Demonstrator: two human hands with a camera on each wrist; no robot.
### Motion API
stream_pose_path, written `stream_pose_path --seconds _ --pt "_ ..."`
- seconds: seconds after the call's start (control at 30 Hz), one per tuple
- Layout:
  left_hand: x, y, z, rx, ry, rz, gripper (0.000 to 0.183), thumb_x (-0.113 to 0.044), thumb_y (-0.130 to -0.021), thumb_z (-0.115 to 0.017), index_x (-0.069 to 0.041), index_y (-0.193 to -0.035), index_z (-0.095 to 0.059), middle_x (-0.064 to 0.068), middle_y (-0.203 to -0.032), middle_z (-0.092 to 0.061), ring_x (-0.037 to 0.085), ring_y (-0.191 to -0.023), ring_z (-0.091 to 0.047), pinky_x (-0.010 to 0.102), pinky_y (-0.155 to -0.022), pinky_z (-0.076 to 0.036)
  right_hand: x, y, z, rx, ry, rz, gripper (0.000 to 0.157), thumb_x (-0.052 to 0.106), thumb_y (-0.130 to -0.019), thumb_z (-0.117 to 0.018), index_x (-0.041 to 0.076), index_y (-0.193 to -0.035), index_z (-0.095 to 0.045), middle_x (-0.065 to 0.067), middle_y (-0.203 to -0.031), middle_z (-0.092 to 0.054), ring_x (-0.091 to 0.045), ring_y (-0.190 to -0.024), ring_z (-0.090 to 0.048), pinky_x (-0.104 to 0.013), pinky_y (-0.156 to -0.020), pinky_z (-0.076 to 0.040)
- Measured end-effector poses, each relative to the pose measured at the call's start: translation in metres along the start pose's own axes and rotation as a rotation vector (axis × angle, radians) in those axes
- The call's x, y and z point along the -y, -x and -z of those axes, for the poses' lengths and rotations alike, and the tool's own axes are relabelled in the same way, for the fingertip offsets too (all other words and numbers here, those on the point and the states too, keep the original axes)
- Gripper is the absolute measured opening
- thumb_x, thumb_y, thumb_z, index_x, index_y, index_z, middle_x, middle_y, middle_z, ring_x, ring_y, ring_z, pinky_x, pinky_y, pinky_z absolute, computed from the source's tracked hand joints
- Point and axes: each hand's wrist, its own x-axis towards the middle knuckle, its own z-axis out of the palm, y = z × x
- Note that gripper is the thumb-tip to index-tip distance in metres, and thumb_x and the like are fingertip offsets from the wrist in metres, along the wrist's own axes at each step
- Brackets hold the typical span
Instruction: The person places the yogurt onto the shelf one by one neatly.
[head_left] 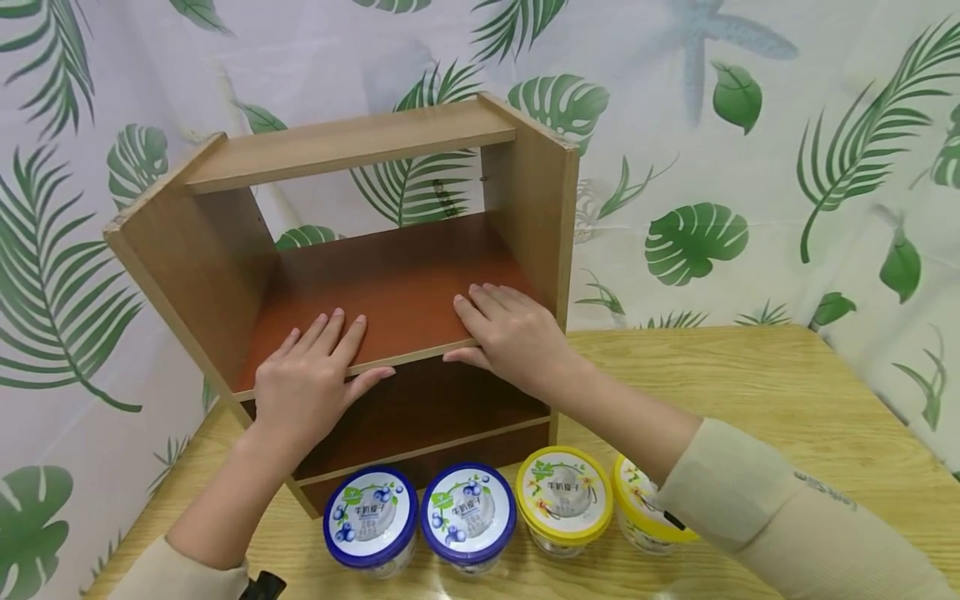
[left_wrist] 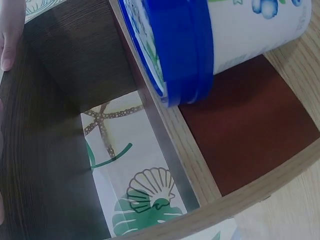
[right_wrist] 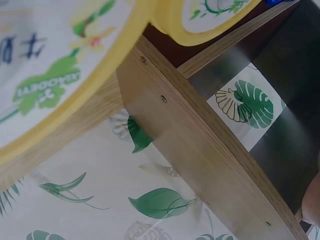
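A small wooden shelf unit (head_left: 536,200) with a red-brown middle board (head_left: 405,287) stands on the table. My left hand (head_left: 303,383) rests on the front left of this board, its fingers straight on top and its thumb along the front edge. Toward the board's right end lies my right hand (head_left: 517,337), fingers extended on top, thumb just below the front edge. Both hands touch the same board. In the right wrist view only a bit of the right hand (right_wrist: 311,202) shows at the right edge. The compartment below is open at the back, showing patterned cloth (left_wrist: 135,180).
Two blue-lidded tubs (head_left: 371,517) (head_left: 468,517) and two yellow-lidded tubs (head_left: 564,496) (head_left: 641,508) stand in a row before the unit's base. The right forearm partly covers the rightmost tub. Leaf-printed cloth (head_left: 750,167) hangs behind the wooden table (head_left: 720,375).
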Motion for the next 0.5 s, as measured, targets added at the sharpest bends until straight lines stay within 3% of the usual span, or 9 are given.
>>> stream_pose_path --seconds 0.5 --pt "-0.0088 -0.009 -0.0049 0.006 0.017 -0.004 0.086 -0.068 -0.092 -0.012 -0.007 -0.118 -0.067 0.02 -0.114 -0.065 0.035 -0.104 -0.064 0.05 -0.082 -0.052 -0.0067 0.0103 0.006 0.014 0.028 -0.017 0.062 0.053 -0.079 -0.067 0.001 -0.112 -0.066 -0.017 -0.106 -0.069 -0.031 -0.1 -0.066 -0.039 -0.087 -0.053"
